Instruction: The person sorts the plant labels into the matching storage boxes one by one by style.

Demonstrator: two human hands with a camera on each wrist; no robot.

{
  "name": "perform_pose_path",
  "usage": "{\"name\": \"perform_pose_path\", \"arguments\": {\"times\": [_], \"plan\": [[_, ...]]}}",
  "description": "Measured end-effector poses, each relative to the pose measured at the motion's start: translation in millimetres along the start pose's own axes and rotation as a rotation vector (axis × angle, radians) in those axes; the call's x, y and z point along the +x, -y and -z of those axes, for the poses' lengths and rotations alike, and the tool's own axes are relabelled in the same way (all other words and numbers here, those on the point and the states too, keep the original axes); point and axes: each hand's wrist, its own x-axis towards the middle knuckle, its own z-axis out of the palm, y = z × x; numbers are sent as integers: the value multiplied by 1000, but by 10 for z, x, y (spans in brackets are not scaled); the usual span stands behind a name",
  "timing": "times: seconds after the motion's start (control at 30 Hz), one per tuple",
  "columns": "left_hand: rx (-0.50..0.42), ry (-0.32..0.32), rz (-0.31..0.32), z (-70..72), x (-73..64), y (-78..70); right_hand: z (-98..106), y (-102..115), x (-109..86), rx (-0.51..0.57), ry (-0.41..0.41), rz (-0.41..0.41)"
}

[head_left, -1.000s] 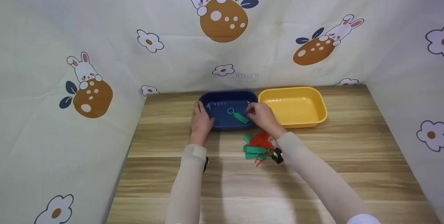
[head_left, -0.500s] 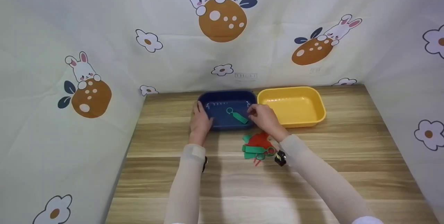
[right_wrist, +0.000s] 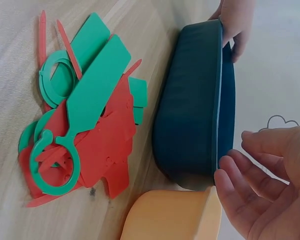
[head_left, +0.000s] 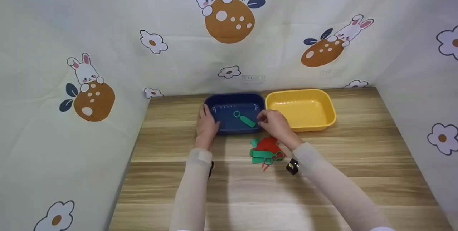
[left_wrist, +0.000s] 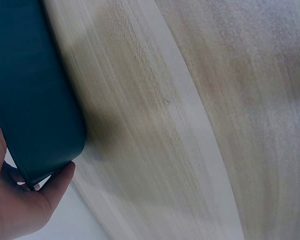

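- The left hand (head_left: 206, 125), left of the frame's centre, holds the left end of the blue tub (head_left: 232, 132); its grip pinches the tub's corner, with the thumb against the outer wall.
- The right hand (head_left: 275, 123), just right of centre, is beside the blue tub's right end; its grip is loosely bent and holds nothing, with thumb and fingertips apart. Whether it touches the rim I cannot tell.
- A green tag (head_left: 247, 121) with a ring at its upper-left end lies slanted inside the blue tub, near the middle of the frame.
- The yellow tub (head_left: 311, 129) sits directly right of the blue one.
- Below both tubs, a heap of red and green pieces (head_left: 268, 148) lies on the wood-grain worktop (head_left: 161, 173); in the right wrist view, a ringed green piece lies on top of red ones.
- A cloth backdrop (head_left: 171, 9) with printed rabbits fills the upper frame.
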Motion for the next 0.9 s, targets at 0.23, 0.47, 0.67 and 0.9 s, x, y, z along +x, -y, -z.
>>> {"name": "perform_pose_path", "arguments": {"times": [0.23, 0.47, 0.67, 0.9], "plan": [[-31, 3, 5, 8, -10, -3, 1, -39, -56, 8, -5, -3], [-33, 13, 4, 11, -6, -5, 1, -58, -122, 16, -5, 3], [-34, 14, 3, 7, 1, 0, -12, -87, -179, 21, 1, 9], [-20, 25, 7, 2, 8, 6, -28, -129, -262, 36, 12, 2]]}}
